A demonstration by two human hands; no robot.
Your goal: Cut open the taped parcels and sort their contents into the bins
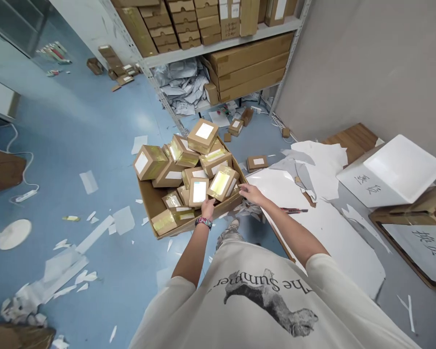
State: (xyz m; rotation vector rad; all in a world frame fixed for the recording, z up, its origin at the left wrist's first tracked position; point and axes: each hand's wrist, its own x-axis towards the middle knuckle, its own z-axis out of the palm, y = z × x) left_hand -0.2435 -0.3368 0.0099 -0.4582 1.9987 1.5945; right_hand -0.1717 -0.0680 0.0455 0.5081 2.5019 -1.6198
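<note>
The left hand [208, 208] sits on the near rim of the carton [148, 206], its fingers [205, 205] curled against the cardboard; I cannot tell whether they clench the rim or only rest on it, but they hold no box. The right hand [250, 194] reaches the carton's right corner, its fingers [242, 189] spread, released and empty, just beside the rim. The carton lies tilted on the blue floor [58, 145] in front of the person, its long axis running from lower left to upper right; it is heaped with small kraft boxes [174, 175], white-labelled and yellow-taped. A labelled box [199, 191] stands on edge just beyond the left hand, which is the nearer hand to it; a taped box [220, 183] leans further in, up and left of the right fingers; white foam sheets [312, 218] lie to the right; a steel shelf [221, 51] of cartons stands ahead.
</note>
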